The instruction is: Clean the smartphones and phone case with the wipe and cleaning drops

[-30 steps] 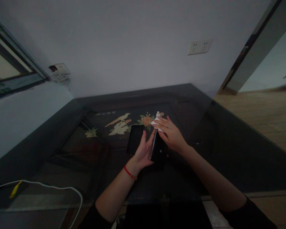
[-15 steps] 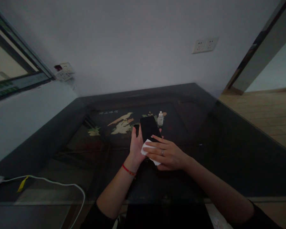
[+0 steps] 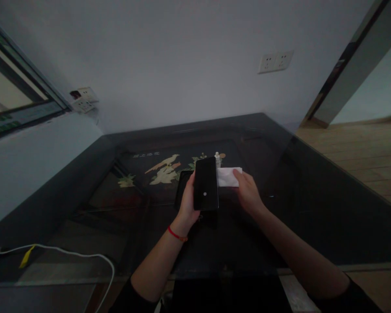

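A dark smartphone [image 3: 206,182] is held upright in my left hand [image 3: 187,202], thumb along its left edge. One small pale spot shows on its screen. My right hand [image 3: 248,191] pinches a folded white tissue [image 3: 228,177], whose left end meets the phone's right edge. Behind the phone, a small white dropper bottle [image 3: 217,157] stands on the table, its lower part hidden. A flat black object [image 3: 181,184] lies left of the phone, partly covered by my left hand; I cannot tell its kind.
The dark glossy table [image 3: 296,208] has a bird-and-flower picture [image 3: 164,171] on its top. At the left front, a white cable [image 3: 74,252] with a yellow tag [image 3: 26,257] runs over the edge. Wall sockets [image 3: 276,61] sit above the table's back.
My right hand has moved right with the tissue, from over the phone's lower screen to its right edge. The phone now stands straighter, its whole screen showing.
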`<state>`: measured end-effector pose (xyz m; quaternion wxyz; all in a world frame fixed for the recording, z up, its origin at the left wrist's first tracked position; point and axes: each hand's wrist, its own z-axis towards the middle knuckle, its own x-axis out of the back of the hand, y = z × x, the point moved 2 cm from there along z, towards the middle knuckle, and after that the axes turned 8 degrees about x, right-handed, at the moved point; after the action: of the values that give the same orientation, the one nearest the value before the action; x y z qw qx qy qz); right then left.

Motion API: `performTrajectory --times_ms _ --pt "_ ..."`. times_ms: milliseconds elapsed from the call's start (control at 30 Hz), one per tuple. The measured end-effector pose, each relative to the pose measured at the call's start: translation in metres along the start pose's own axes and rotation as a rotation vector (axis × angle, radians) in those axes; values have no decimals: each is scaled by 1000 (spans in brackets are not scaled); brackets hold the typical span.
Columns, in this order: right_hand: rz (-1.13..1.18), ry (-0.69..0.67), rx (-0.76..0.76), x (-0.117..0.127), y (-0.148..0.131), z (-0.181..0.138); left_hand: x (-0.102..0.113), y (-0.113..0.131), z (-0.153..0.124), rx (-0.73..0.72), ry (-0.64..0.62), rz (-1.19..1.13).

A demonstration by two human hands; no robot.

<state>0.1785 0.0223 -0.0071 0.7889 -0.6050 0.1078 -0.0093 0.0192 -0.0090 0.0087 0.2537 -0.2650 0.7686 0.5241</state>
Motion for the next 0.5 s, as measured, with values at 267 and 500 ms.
performTrajectory --times_ms 267,500 --pt "186 -85 -90 -12 -8 -13 7 -7 4 -240 -18 322" --pt "56 -216 3 -12 -25 -18 4 -6 -1 -19 -17 284"
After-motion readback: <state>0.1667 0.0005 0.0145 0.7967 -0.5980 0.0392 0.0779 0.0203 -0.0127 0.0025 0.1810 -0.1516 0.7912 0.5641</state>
